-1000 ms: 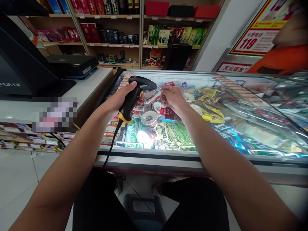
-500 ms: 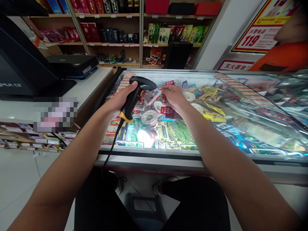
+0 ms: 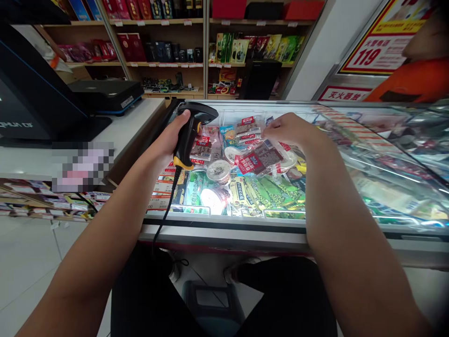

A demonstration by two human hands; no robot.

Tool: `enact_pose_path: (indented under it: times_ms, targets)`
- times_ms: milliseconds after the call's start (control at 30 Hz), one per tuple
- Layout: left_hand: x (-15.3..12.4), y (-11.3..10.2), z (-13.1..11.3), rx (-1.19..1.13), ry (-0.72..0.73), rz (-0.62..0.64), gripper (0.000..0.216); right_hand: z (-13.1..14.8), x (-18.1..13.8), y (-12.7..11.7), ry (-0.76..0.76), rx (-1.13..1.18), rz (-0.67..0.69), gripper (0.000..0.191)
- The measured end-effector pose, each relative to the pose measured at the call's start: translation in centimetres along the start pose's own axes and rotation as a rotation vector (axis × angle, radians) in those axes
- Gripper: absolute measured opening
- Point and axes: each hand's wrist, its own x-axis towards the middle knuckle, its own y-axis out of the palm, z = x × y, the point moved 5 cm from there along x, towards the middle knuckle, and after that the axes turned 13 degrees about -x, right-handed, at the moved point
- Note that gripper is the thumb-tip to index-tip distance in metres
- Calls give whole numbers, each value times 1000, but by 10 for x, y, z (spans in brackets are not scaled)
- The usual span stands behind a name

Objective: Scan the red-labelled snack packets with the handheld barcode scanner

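A black barcode scanner (image 3: 187, 140) with yellow trim is in my left hand (image 3: 170, 138), which closes round its handle. Its head points right, over the chest freezer (image 3: 224, 229), and its cord runs down across the front edge. My right hand (image 3: 289, 128) pinches the top edge of a clear plastic food packet (image 3: 261, 157) with a red label and dark contents. This packet is tilted above the other goods. Similar packets (image 3: 203, 149) lie beneath and to the left. Round clear-lidded tubs (image 3: 219, 171) and green ice-pop packs (image 3: 277, 191) are below it.
A glass lid (image 3: 403, 164) covers the freezer's right side. A counter (image 3: 133, 126) with a black checkout screen (image 3: 35, 89) stands left. Stocked shelves (image 3: 161, 65) are behind. A person in orange (image 3: 414, 82) is at the right, and a stool (image 3: 212, 299) is below.
My right hand has moved right with the packet, which now shows more fully. My left hand has shifted slightly left and up with the scanner.
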Motion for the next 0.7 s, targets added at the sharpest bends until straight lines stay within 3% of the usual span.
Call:
enact_pose_path:
  times_ms: [67,133,233,267,367,433,500,600,700]
  targets:
    - [-1,1,1,-8,-5,-26,51,-1,0,0,23,-117,-1,7]
    - [-1,2,2,4,4,-50,51,7,-3,-4,27,-140,-112,2]
    - [4,-1,10,53,15,-115,50,36,-13,0,-85,51,-229,7]
    - [6,-4,15,69,10,-136,51,48,-17,8,-136,169,-159,10]
    - [14,-10,34,107,-76,-150,54,82,-29,49,-222,480,302,14]
    - [15,-10,45,107,-171,-126,56,95,-33,72,-236,655,491,22]
    - [12,-7,49,77,-231,-106,56,100,-31,88,-206,852,587,23]
    - [8,-2,47,3,-239,-103,52,101,-23,104,-121,1180,628,6]
    - [9,0,45,-25,-213,-86,51,104,-20,113,-91,1278,604,14]
